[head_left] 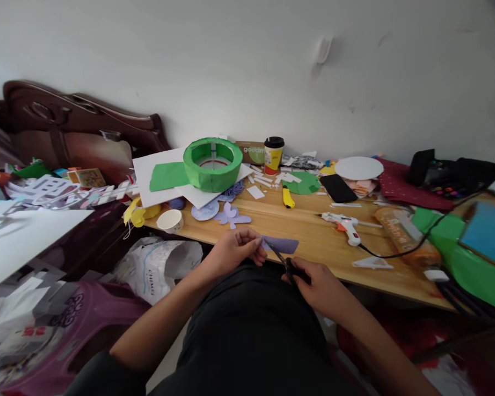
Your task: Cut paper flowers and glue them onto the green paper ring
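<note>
Near the table's front edge, my left hand (242, 248) pinches the left end of a strip of purple paper (284, 244). My right hand (309, 279) is closed around the handles of black-handled scissors (281, 257). The scissor blades point up and left, with their tips at the paper close to my left fingertips. Whether the blades are cutting into the paper I cannot tell. Just beyond my left hand lie purple paper petal shapes (231, 214) and a pale round piece (205, 211).
A green ring-shaped paper form (213, 177) stands on white sheets. Behind are a yellow cup (273, 156), a yellow utility knife (287, 197) and white scraps. To the right lie a corded glue gun (343, 226), an orange bottle (408, 236) and a black phone (340, 188). A white paper bowl (170, 221) sits left.
</note>
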Available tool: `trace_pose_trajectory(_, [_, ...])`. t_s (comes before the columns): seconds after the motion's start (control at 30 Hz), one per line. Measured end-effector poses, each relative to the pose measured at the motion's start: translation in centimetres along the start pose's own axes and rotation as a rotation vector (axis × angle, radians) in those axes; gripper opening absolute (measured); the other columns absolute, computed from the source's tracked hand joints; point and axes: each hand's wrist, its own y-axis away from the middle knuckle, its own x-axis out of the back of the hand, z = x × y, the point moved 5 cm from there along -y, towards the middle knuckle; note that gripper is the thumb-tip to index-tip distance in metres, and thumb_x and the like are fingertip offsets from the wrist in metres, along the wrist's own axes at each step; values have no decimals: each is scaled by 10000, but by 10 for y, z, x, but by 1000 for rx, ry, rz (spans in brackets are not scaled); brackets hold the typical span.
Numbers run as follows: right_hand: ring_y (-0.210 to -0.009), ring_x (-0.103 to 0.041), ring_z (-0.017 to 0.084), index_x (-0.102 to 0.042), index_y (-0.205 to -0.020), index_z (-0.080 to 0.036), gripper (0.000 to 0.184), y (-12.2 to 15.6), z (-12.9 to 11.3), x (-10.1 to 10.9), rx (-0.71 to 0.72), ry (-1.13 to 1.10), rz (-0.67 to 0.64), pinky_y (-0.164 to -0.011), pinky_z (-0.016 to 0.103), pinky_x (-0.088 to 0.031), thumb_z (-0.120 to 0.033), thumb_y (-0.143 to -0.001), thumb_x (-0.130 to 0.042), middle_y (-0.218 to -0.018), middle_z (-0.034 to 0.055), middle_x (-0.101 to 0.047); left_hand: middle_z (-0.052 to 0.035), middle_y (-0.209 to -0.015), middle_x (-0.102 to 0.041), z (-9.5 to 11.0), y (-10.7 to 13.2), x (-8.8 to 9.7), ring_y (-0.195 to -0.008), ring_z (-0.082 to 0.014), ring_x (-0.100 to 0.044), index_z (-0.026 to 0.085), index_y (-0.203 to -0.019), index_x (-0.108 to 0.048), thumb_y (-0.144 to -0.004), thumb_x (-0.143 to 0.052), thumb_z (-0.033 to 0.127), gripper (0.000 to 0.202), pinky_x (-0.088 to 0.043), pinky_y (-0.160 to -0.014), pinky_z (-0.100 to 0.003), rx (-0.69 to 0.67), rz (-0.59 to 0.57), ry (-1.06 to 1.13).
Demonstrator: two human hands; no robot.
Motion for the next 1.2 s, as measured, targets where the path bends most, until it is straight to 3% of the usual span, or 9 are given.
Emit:
trace_pose_trajectory(0.23, [-836, -670, 222, -623, -855, -218, 138, 1, 0, 3, 5, 24, -9, -737, 301, -464, -195, -851, -487, -883, 53, -721, -19, -712, -683, 14, 6, 2, -595, -106, -626, 143, -812, -630, -834, -638, 292, 151, -515, -589, -230, -43, 74, -386])
trace_pose_trajectory(0.3, [-831, -668, 223, -622, -860, -217, 137, 1, 1, 2, 4, 36, -5, -735, 303, -458, -199, -852, -486, -882, 52, -719, -13, -702, -678, 16, 5, 4, -583, -99, -618, 144, -798, -633, -834, -635, 282, 143, -508, -580, -223, -40, 72, -394])
trace_pose_trajectory(0.47, [-770, -636, 208, -607, -825, -208, 116, 1, -3, 2, 12, 51, 1, -698, 295, -438, -217, -841, -493, -836, 42, -703, -25, -685, -683, 3, 3, 3, -547, -94, -627, 125, -792, -606, -800, -702, 362, 255, -516, -560, -216, 15, 18, -80])
trace_pose_trajectory(0.63, [-665, -584, 171, -565, -758, -205, 91, 4, -13, 5, 24, 46, -24, -616, 259, -400, -196, -824, -503, -736, 16, -668, -36, -687, -700, -21, 4, -10, -579, -127, -664, 138, -781, -558, -713, -798, 385, 351, -553, -582, -249, 53, -28, 311])
trace_pose_trajectory(0.7, [-644, -568, 163, -561, -761, -204, 87, 6, -15, 5, 23, 50, -34, -592, 251, -385, -203, -833, -512, -724, 12, -659, -42, -698, -708, -27, 6, -15, -583, -140, -673, 148, -778, -532, -707, -805, 386, 369, -560, -582, -264, 53, -37, 369])
trace_pose_trajectory(0.83, [-685, -582, 169, -606, -827, -197, 93, 9, -17, 2, 42, 20, -49, -625, 254, -401, -196, -850, -516, -788, 27, -682, -56, -749, -716, -27, 12, -17, -599, -143, -676, 146, -798, -544, -758, -759, 378, 318, -562, -617, -283, 38, -52, 162])
trace_pose_trajectory(1.03, [-764, -615, 197, -605, -842, -190, 91, 11, -15, -13, 22, -18, 11, -700, 283, -439, -203, -852, -516, -826, 48, -687, -36, -771, -679, -6, 21, -8, -647, -118, -641, 142, -830, -642, -918, -535, 346, 247, -520, -640, -240, -51, -13, -280])
trace_pose_trajectory(1.2, [-767, -630, 201, -587, -843, -183, 95, 11, -19, -25, 38, -104, 50, -699, 286, -467, -198, -856, -494, -837, 65, -690, -14, -700, -653, -5, 25, -8, -550, -101, -573, 151, -795, -616, -895, -544, 330, 218, -465, -550, -215, -56, 123, -294])
